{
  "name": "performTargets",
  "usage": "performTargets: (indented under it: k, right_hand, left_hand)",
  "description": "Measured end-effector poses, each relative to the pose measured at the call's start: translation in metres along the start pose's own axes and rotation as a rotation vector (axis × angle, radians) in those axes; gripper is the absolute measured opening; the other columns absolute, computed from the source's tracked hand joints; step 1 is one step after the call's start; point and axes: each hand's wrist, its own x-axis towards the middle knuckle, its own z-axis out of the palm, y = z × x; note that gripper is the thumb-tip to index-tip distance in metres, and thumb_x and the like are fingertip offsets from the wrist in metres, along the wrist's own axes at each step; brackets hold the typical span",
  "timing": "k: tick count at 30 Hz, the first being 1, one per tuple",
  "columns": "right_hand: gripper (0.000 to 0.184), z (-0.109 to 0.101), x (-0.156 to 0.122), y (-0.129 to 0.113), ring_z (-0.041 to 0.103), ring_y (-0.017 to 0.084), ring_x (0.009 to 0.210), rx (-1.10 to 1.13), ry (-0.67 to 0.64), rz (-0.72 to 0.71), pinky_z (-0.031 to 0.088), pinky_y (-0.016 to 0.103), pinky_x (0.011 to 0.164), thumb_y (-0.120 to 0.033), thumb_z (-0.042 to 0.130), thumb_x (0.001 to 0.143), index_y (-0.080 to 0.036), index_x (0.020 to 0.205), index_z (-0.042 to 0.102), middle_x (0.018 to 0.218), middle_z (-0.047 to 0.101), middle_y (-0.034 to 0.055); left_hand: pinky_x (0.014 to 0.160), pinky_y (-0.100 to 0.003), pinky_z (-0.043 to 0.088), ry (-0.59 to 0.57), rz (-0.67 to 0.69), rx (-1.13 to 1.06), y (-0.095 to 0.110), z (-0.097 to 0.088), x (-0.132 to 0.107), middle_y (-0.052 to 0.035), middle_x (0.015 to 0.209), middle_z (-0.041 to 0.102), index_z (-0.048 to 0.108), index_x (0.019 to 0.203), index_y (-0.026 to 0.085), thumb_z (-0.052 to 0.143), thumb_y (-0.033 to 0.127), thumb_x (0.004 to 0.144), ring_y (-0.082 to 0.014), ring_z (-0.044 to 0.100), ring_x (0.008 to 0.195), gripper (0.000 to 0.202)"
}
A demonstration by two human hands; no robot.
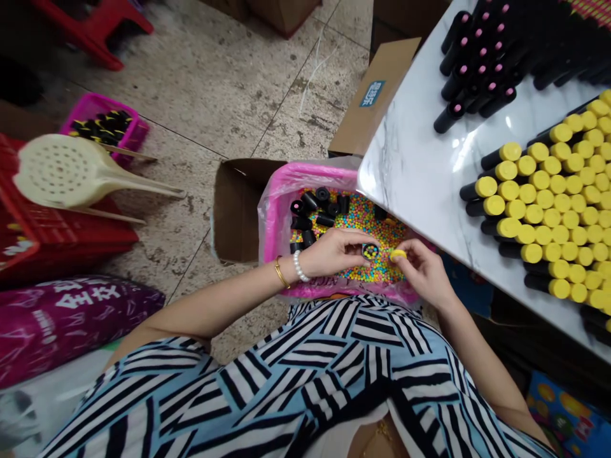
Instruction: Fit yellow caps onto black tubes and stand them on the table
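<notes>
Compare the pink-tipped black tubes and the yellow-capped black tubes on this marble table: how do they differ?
The pink-tipped black tubes show a small pink dot on a black end, while the yellow-capped black tubes end in a full yellow cap. The pink-tipped tubes lie farther along the marble tabletop; the yellow-capped ones lie nearer the person. Both have black bodies and lie in close rows.

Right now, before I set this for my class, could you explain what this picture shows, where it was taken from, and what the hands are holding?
This single picture comes from a camera worn on a person's head, looking down at their own bare hands. The left hand holds a small black cylinder whose end seems filled with coloured beads. The right hand pinches a yellow cap. Beneath them is a pink tray of coloured beads. On the marble-patterned tabletop are rows of black tubes with yellow caps.
</notes>
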Motion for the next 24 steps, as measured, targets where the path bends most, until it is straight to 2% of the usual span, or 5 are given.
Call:
performTargets:
  k: [3, 6, 13, 18, 24]
  right_hand:
    - [0.021, -0.011, -0.007, -0.029, 0.066, 0.016, 0.070, 0.146, -0.058, -0.039, 0.056, 0.033, 0.068, -0.034, 0.056, 0.100, -0.026, 0.117, 0.067, 0.099, 0.065, 0.0030]
    - [0.026, -0.023, -0.004, -0.053, 0.063, 0.014, 0.068, 0.003, 0.067, -0.167, 0.053, 0.032, 0.067, -0.030, 0.057, 0.100, -0.029, 0.122, 0.071, 0.100, 0.064, 0.0035]
    - [0.021, -0.032, -0.008, -0.052, 0.063, 0.017, 0.081, -0.223, 0.203, -0.190, 0.049, 0.032, 0.071, -0.026, 0.065, 0.096, -0.028, 0.114, 0.075, 0.094, 0.068, 0.0033]
    - [0.020, -0.025, -0.014, -0.046, 0.063, 0.016, 0.078, -0.179, 0.191, -0.145, 0.049, 0.031, 0.067, -0.026, 0.067, 0.095, -0.028, 0.113, 0.076, 0.094, 0.069, 0.0028]
    - [0.023, -0.026, -0.011, -0.050, 0.065, 0.018, 0.085, -0.186, 0.259, -0.239, 0.049, 0.033, 0.073, -0.022, 0.070, 0.092, -0.030, 0.113, 0.077, 0.097, 0.071, 0.0032]
  left_hand:
    - [0.099, -0.033, 0.055, 0.191, 0.212, 0.057, 0.023, -0.006, 0.025, -0.0083, 0.116, 0.074, 0.071, 0.121, 0.020, 0.074, 0.020, 0.086, -0.0179, 0.070, 0.107, 0.035]
    - [0.091, -0.031, 0.058, 0.320, 0.354, 0.127, 0.034, -0.009, 0.050, -0.0077, 0.114, 0.075, 0.069, 0.121, 0.018, 0.071, 0.015, 0.086, -0.0161, 0.072, 0.098, 0.036]
    - [0.096, -0.035, 0.060, 0.200, 0.521, 0.518, 0.010, 0.000, 0.029, -0.0137, 0.127, 0.069, 0.061, 0.130, 0.016, 0.056, 0.011, 0.094, -0.0198, 0.068, 0.115, 0.036]
    - [0.082, -0.032, 0.062, 0.096, 0.493, 0.839, -0.016, 0.004, -0.002, -0.0154, 0.124, 0.070, 0.063, 0.125, 0.015, 0.049, 0.010, 0.098, -0.0192, 0.070, 0.101, 0.031]
    - [0.082, -0.035, 0.061, 0.117, 0.550, 0.986, -0.031, 0.005, -0.005, -0.0177, 0.126, 0.069, 0.061, 0.124, 0.011, 0.047, 0.009, 0.100, -0.0195, 0.067, 0.097, 0.029]
